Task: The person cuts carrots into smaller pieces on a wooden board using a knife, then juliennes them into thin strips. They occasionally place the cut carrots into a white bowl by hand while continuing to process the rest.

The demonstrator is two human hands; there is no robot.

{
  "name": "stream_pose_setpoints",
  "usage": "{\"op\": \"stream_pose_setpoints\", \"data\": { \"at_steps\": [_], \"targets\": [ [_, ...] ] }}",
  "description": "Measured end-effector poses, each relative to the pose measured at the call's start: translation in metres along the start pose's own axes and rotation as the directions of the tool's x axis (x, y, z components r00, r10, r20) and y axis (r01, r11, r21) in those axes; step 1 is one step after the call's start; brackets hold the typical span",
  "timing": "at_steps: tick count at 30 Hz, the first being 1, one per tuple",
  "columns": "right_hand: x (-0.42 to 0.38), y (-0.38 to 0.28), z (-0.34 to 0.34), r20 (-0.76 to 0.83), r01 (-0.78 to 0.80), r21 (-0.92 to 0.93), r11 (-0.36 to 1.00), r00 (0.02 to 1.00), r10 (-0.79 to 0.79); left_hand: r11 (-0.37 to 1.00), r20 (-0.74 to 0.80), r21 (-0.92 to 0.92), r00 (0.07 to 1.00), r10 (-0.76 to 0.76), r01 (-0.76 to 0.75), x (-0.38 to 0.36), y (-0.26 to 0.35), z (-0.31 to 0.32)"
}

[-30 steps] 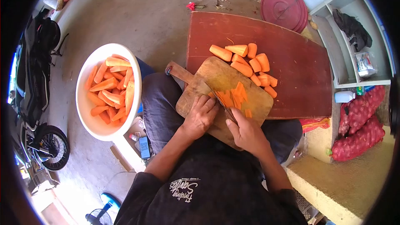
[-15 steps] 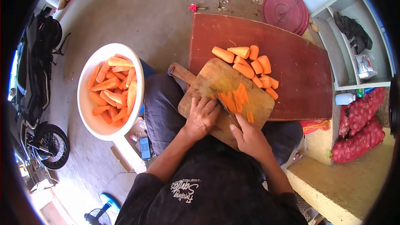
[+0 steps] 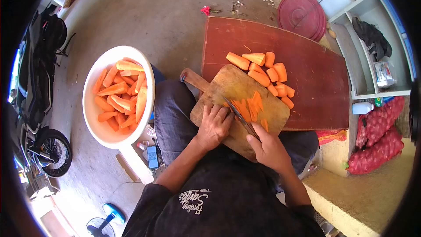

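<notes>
Thin orange carrot strips (image 3: 250,107) lie on the paddle-shaped wooden chopping board (image 3: 228,85), just beyond both hands, their long axes running away from the person. The left hand (image 3: 214,125) presses curled fingers at their near end; the right hand (image 3: 268,149) is closed round a dark-bladed knife (image 3: 239,116) slanting toward the board's handle. Peeled carrot chunks (image 3: 265,72) line the board's far edge on a red-brown wooden tabletop (image 3: 315,74). White script on the black shirt (image 3: 193,199) is unreadable.

right hand (image 3: 268,148) gripping knife (image 3: 240,117), left hand (image 3: 214,125) steadying carrot slices (image 3: 247,106), cutting board (image 3: 228,85)
</notes>
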State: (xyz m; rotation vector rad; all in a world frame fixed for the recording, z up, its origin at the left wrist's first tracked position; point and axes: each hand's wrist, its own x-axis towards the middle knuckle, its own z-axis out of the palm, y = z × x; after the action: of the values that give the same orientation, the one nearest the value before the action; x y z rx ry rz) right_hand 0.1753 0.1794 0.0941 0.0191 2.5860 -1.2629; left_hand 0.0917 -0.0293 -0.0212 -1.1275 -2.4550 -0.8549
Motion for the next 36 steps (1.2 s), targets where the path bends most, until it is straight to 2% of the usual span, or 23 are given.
{"op": "stream_pose_setpoints", "data": {
  "at_steps": [3,9,15,18,24,27,30,33,36],
  "targets": [
    [0.004,0.012,0.008,0.030,-0.045,-0.023,0.999,0.999,0.046,1.000,-0.008,0.000,1.000,0.004,-0.004,0.000,0.000,0.000],
    [0.001,0.004,0.002,-0.009,0.028,0.006,1.000,1.000,-0.028,0.999,-0.085,-0.014,0.996,0.028,-0.029,-0.003,-0.004,0.008],
    [0.017,0.008,0.008,0.036,0.010,-0.020,1.000,0.999,-0.009,1.000,-0.091,-0.009,0.996,0.012,-0.013,-0.004,-0.003,0.007],
    [0.001,0.013,0.007,-0.020,0.057,-0.010,0.998,0.998,-0.057,1.000,-0.119,0.006,0.993,0.027,-0.026,-0.005,-0.006,0.011],
    [0.010,0.015,0.010,0.019,0.005,-0.023,1.000,1.000,-0.005,1.000,-0.117,0.005,0.993,0.021,-0.021,-0.002,-0.003,0.007],
    [0.000,0.017,0.007,-0.117,0.042,0.139,0.989,0.993,-0.026,1.000,-0.168,-0.017,0.986,-0.001,-0.002,-0.001,-0.004,0.010],
    [-0.017,0.036,-0.004,-0.220,0.034,0.167,0.985,0.976,0.003,0.998,-0.172,-0.034,0.984,-0.055,0.050,-0.003,-0.005,0.015],
    [-0.037,0.042,-0.023,-0.143,-0.127,0.343,0.931,0.972,0.185,0.997,-0.195,-0.079,0.980,-0.038,0.023,0.007,-0.002,0.010],
    [-0.050,0.049,-0.028,-0.138,-0.185,0.429,0.884,0.954,0.266,0.991,-0.205,-0.130,0.977,-0.057,0.031,0.018,0.008,0.007]
  ]
}}
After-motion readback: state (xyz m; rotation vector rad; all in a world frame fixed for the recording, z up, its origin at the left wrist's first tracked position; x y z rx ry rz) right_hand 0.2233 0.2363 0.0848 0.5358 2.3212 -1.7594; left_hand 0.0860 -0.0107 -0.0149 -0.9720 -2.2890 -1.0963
